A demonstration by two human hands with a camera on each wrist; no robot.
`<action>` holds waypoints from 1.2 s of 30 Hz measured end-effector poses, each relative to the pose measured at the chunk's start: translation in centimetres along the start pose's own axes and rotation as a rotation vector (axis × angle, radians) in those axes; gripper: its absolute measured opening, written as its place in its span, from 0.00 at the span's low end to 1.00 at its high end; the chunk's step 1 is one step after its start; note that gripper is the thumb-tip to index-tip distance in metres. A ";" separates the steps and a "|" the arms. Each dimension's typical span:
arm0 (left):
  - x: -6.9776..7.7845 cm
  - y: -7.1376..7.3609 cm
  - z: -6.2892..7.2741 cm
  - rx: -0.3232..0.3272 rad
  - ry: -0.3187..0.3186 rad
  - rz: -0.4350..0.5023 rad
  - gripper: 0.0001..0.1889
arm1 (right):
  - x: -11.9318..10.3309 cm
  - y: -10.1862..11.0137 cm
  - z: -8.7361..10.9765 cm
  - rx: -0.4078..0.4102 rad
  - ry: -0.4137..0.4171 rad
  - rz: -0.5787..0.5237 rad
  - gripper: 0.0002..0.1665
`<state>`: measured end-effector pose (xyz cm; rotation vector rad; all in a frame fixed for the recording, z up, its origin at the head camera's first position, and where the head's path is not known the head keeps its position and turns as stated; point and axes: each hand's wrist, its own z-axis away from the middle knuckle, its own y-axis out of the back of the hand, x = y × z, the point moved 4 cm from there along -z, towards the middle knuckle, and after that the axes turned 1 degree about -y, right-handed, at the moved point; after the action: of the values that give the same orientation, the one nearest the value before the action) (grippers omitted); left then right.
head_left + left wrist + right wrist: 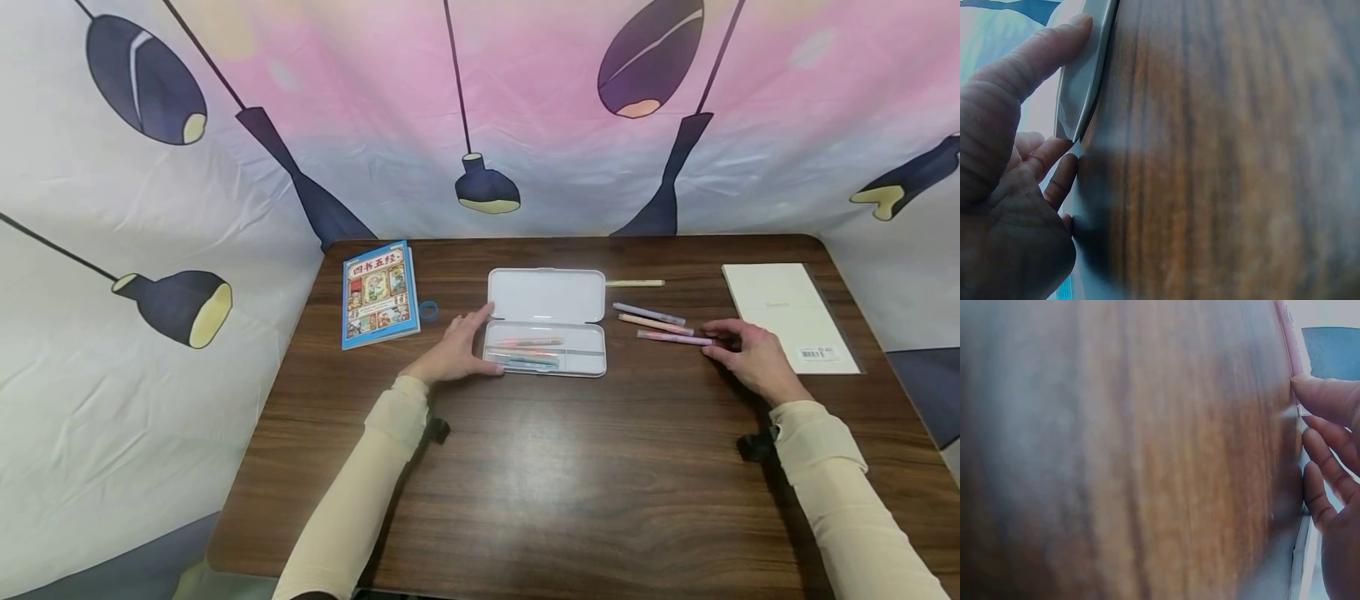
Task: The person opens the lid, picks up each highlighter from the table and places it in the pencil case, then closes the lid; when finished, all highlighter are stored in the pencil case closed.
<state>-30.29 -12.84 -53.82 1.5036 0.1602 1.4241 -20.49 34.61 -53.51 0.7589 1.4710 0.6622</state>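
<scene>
In the head view a white pencil case (585,363) lies with its lid (546,297) folded back. Several pens (531,361) are in its base. My left hand (452,348) holds the case's left end, thumb on the front wall (1085,75) and forefinger up by the hinge corner. On the right, my right hand (753,360) pinches the near end of a pink-purple pen (671,337) between thumb and forefinger. The pen lies along the tabletop. Just behind it are an orange-and-purple pen (652,323) and a lavender pen (648,313), roughly side by side.
A blue-bordered picture book (380,296) and a blue ring (428,310) lie left of the case. A pale yellow stick (634,283) sits by the lid's right edge. Beyond my right hand is a cream notebook (787,312). Printed cloth hangs behind the wooden table (540,483).
</scene>
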 end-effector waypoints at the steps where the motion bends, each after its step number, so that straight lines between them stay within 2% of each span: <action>1: 0.0 0.0 0.0 -0.001 0.000 0.001 0.65 | 0.0 0.0 0.0 0.002 0.001 0.002 0.19; 19: -0.2 -0.3 0.1 0.002 -0.001 0.006 0.64 | -0.7 0.0 0.0 -0.025 0.014 0.002 0.11; 29: 0.0 -0.1 0.0 -0.002 -0.004 0.008 0.64 | -1.3 0.0 0.0 -0.033 0.018 0.010 0.12; 36: -0.1 0.0 0.1 0.002 -0.008 0.009 0.64 | -2.8 0.0 -0.5 -0.015 0.048 0.001 0.13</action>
<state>-30.28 -12.91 -53.82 1.5138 0.1504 1.4251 -21.03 32.41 -51.74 0.7368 1.5082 0.6962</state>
